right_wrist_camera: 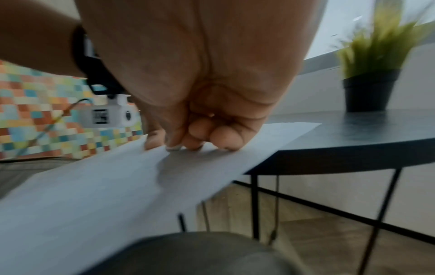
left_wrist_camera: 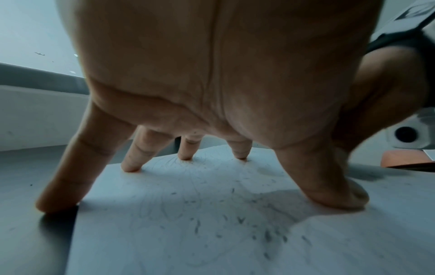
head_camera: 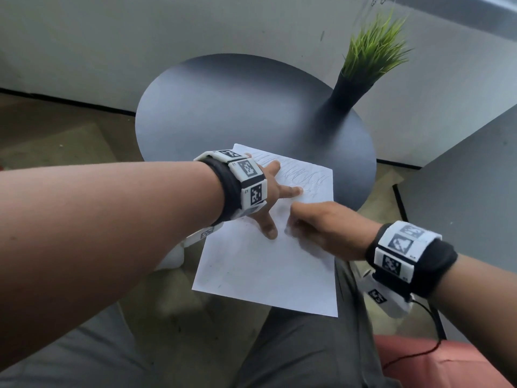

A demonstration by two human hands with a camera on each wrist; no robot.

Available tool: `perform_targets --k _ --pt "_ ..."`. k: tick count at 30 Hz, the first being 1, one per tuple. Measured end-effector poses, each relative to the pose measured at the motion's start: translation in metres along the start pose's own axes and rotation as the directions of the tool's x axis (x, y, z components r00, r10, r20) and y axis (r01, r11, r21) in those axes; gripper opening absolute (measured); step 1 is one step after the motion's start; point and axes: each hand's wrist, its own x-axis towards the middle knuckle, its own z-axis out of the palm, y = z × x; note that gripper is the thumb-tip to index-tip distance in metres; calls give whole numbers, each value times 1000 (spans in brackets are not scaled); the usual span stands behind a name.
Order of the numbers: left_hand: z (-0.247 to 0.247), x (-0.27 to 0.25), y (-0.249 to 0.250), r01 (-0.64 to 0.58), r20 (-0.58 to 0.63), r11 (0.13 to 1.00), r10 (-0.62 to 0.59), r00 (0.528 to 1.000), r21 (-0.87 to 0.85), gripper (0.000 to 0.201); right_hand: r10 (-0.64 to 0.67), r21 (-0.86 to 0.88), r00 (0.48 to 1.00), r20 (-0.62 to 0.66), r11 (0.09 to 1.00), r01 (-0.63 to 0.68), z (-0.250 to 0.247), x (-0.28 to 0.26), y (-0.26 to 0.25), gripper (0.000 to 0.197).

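Observation:
A white sheet of paper (head_camera: 265,270) lies on the round dark table (head_camera: 237,107), its near half hanging over the edge above my lap. Faint pencil scribbles (head_camera: 302,175) cross its far end, and dark crumbs (left_wrist_camera: 200,223) dot the sheet. My left hand (head_camera: 268,197) is spread, straight fingertips (left_wrist_camera: 132,167) pressing the paper flat. My right hand (head_camera: 321,228) is blurred, with its fingers curled tight and their tips on the sheet. Its thumb and forefinger seem to pinch a small pale piece (right_wrist_camera: 174,148), mostly hidden.
A black pot (head_camera: 349,91) of green grass stands at the table's far right edge. A grey block (head_camera: 461,177) rises at the right. My grey trousers (head_camera: 293,345) are under the paper, with a red cushion (head_camera: 447,359) beside them. Thin metal table legs (right_wrist_camera: 254,204) stand below.

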Motion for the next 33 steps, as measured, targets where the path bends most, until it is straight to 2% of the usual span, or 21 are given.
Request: perform_targets --k 1,3,5,10,14,17,20,23,25,28,29,30,33 --pt "0 0 0 7 4 1000 -7 1000 -10 110 90 12 995 -43 996 -89 -5 3 9 6" --pt "1 0 -1 22 14 999 -22 1000 -23 110 320 112 940 -121 945 -307 -16 9 26 10" --pt "1 -2 -4 21 11 1000 -20 1000 -18 109 419 169 898 -132 902 -396 -18 14 32 13" --pt "12 -7 -12 23 -39 999 -24 999 -27 102 360 198 928 -93 920 -337 -11 20 13 13" --pt "27 -7 -18 8 -171 1000 -13 985 -30 92 270 238 962 -23 937 -257 -10 25 0 12" --pt "30 -7 -19 10 -203 1000 -8 979 7 99 304 178 950 -65 941 -289 -13 31 4 14" --pt "27 -6 -20 -28 -205 1000 30 978 13 101 381 185 916 -123 916 -356 -19 37 11 15" --pt "31 -6 -22 -74 -213 997 64 975 -39 99 399 133 904 -155 915 -381 -16 41 5 15" --pt "35 -6 -26 -92 -233 992 68 970 -91 98 303 35 943 -139 953 -301 -6 40 -9 14" --pt "38 -5 -28 -88 -246 991 60 967 -104 101 65 -8 997 -43 998 -65 5 32 -30 14" --pt "38 -5 -27 -81 -240 992 55 969 -101 103 63 -18 998 -22 998 -64 1 33 -27 14" --pt "37 -5 -27 -73 -226 993 50 973 -97 107 115 -18 993 -30 993 -116 -5 35 -21 13" --pt "33 -4 -25 -49 -180 994 30 983 -100 112 349 19 922 -167 936 -351 -18 41 2 11"
